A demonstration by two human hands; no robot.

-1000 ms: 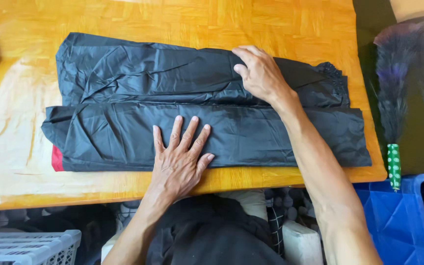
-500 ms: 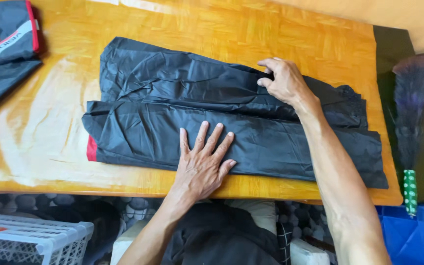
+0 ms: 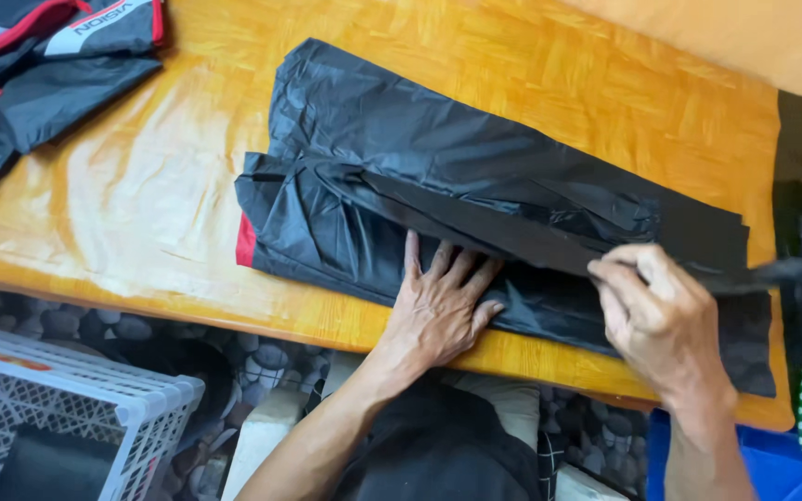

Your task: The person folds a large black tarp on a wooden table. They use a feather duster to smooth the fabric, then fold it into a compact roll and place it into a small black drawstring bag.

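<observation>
Head view shows the left hand (image 3: pixel 438 311) pressed flat with open fingers on the black garment (image 3: pixel 420 167) lying on the wooden table (image 3: pixel 141 186), while the right hand (image 3: pixel 666 320) pinches its folded edge, lifted slightly.

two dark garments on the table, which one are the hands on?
The black garment spread mid-table: left hand presses flat on it, right hand pinches its fold. The red-trimmed garment lies untouched at the far left corner.

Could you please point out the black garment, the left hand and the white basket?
black garment (image 3: pixel 438 139), head view, upper panel.
left hand (image 3: pixel 440 311), head view, back of hand.
white basket (image 3: pixel 155 394), head view, rim.
</observation>
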